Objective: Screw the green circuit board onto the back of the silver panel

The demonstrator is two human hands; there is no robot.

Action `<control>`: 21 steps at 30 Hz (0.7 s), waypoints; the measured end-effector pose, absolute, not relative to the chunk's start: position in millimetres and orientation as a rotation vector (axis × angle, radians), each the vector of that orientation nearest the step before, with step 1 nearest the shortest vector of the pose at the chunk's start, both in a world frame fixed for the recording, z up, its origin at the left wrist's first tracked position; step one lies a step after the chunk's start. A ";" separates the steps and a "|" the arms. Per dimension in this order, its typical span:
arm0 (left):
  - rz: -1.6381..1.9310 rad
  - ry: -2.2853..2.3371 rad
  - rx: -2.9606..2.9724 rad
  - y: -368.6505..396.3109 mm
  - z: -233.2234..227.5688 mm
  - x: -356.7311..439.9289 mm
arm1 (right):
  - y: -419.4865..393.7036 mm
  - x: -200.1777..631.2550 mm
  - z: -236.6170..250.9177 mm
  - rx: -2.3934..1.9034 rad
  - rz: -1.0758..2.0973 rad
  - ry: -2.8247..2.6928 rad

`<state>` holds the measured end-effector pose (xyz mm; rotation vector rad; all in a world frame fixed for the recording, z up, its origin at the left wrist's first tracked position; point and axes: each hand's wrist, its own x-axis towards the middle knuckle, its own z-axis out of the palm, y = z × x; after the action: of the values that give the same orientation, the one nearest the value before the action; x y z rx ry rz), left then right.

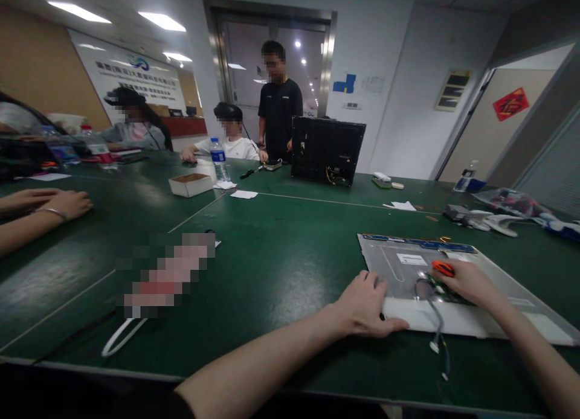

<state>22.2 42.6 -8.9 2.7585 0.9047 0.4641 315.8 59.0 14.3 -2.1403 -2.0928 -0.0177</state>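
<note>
A flat grey display panel (385, 263) lies back side up on the green table at the right. My left hand (365, 304) rests on its near left corner, thumb stretched along the white front strip and fingers apart. In my right hand (466, 280) is a screwdriver (443, 268) with an orange and black handle, held over a small green circuit board (448, 295). Its tip is hidden by the hand. A grey cable (437, 319) runs from the board over the front edge, with white connectors hanging at its ends.
A blurred-out pinkish item (170, 274) with a white loop lies left. Behind stand a black monitor casing (327, 150), a white box (193, 185) and a water bottle (218, 156). Another person's hands (63, 204) rest at far left; several people are around the table. Plastic bags (512, 201) lie right.
</note>
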 end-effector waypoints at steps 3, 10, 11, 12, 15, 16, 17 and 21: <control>0.457 0.738 2.808 50.4 -9.4 20.9 | 62.9 303.9 13.0 -2.173 -0.049 -2.104; 0.367 0.675 2.780 58.0 -5.6 37.5 | 64.6 318.2 12.3 -2.241 -0.038 -1.999; 0.349 0.683 2.778 58.1 -5.2 40.4 | 65.0 322.2 12.0 -2.239 -0.008 -1.986; 0.333 0.688 2.778 58.2 -4.9 42.9 | 65.4 326.0 11.6 -2.234 0.020 -1.975; 0.301 0.679 2.787 59.1 -5.5 48.4 | 67.2 333.9 9.8 -2.203 0.058 -1.952; 0.295 0.672 2.790 59.7 -6.1 49.8 | 68.1 334.7 9.1 -2.193 0.051 -1.951; 0.293 0.665 2.792 60.3 -6.8 51.2 | 69.2 334.4 8.5 -2.187 0.031 -1.950; 0.300 0.672 2.783 62.3 -9.1 60.3 | 74.5 325.0 7.2 -2.178 -0.066 -2.000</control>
<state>60.3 62.3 -9.1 2.7826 0.6723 0.3004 325.0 74.5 7.2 -2.1781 -1.9998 -0.0665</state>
